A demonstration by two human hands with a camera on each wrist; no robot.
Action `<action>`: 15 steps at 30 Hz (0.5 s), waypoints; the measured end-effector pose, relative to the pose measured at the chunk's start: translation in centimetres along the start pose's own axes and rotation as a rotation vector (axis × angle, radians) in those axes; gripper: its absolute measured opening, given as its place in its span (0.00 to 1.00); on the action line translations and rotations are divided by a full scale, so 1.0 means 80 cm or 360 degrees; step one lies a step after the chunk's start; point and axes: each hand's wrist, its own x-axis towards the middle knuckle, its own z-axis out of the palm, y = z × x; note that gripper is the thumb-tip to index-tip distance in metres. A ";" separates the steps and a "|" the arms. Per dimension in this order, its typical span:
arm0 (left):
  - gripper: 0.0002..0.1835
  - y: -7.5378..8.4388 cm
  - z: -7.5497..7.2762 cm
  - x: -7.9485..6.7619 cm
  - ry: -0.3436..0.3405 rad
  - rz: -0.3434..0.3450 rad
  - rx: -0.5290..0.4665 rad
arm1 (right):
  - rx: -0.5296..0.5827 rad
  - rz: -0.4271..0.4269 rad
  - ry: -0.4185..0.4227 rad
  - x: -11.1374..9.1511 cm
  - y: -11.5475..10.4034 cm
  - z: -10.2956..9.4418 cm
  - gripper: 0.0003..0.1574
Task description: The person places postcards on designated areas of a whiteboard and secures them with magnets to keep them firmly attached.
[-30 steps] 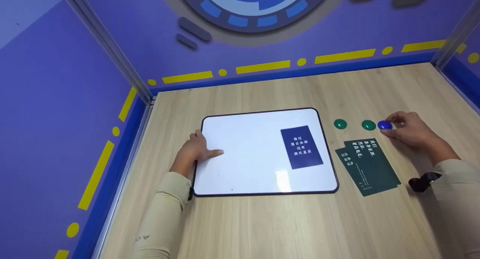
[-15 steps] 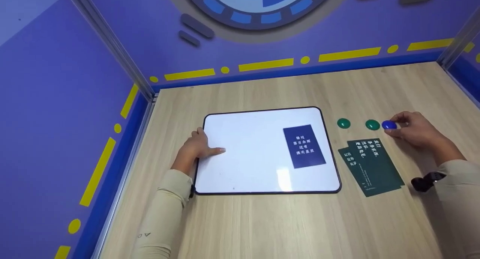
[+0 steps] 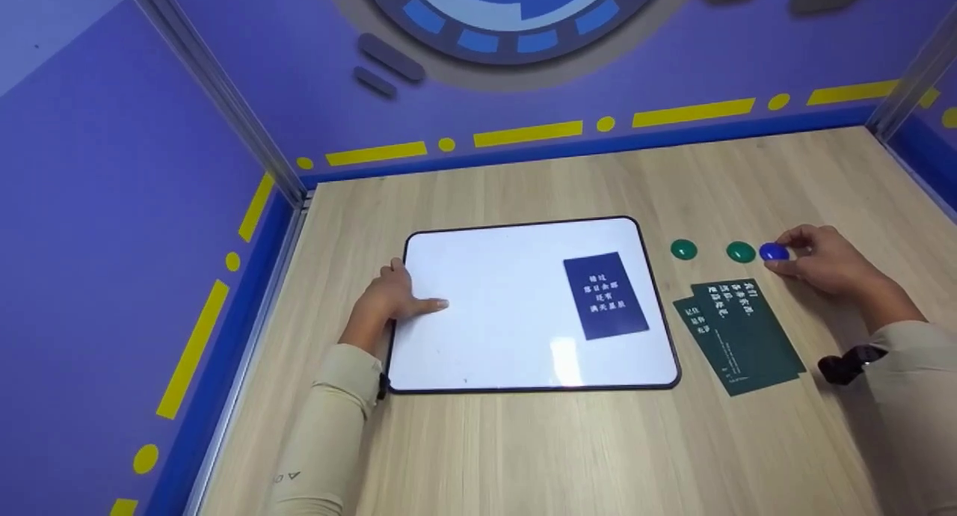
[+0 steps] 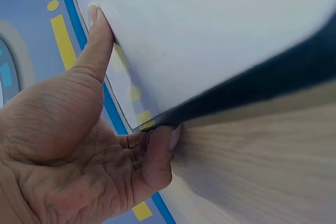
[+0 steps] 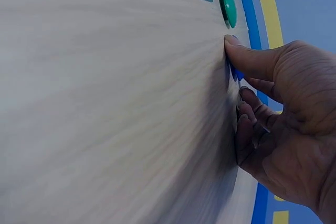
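Observation:
A whiteboard (image 3: 493,314) with a dark frame lies on the wooden table, and a dark blue card (image 3: 606,295) with white writing sits on its right part. My left hand (image 3: 387,295) grips the board's left edge, thumb on the white face and fingers curled at the rim, as the left wrist view shows. At the right, my right hand (image 3: 830,262) pinches a round blue magnet (image 3: 773,253) between thumb and fingers, low at the tabletop. Left of it lie two domed green magnets, one close by (image 3: 741,252) and one farther off (image 3: 683,249).
Two overlapping dark green cards (image 3: 748,336) with white writing lie just right of the board, in front of the magnets. A purple-blue wall (image 3: 523,97) with yellow marks closes the table's back, and another wall (image 3: 134,239) stands along the left.
The whole head view has shifted slightly. Both hands keep their places, the left on the board's edge and the right at the blue magnet.

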 end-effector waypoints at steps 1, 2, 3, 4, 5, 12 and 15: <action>0.70 -0.001 0.001 0.000 0.0004 0.0003 0.0000 | 0.0003 -0.0005 0.0000 0.000 0.001 0.001 0.41; 0.71 -0.001 0.001 0.001 0.0006 0.0005 0.0001 | 0.0002 -0.0009 0.0001 0.000 0.001 0.001 0.41; 0.71 -0.001 0.002 0.001 0.0006 0.0006 -0.0001 | 0.0005 -0.0011 0.0000 0.000 0.002 0.001 0.41; 0.71 -0.002 0.002 0.001 0.0008 0.0007 0.0000 | 0.0006 -0.0010 0.0002 0.000 0.002 0.001 0.41; 0.71 -0.002 0.002 0.001 0.0007 0.0008 -0.0005 | 0.0003 -0.0010 0.0005 0.000 0.002 0.001 0.41; 0.69 -0.001 0.000 0.002 0.0004 0.0006 -0.0020 | -0.0011 0.0008 0.0020 0.000 0.002 0.000 0.43; 0.70 -0.003 0.000 0.003 -0.0006 0.0005 -0.0025 | -0.0019 0.0014 0.0022 0.001 0.003 0.001 0.44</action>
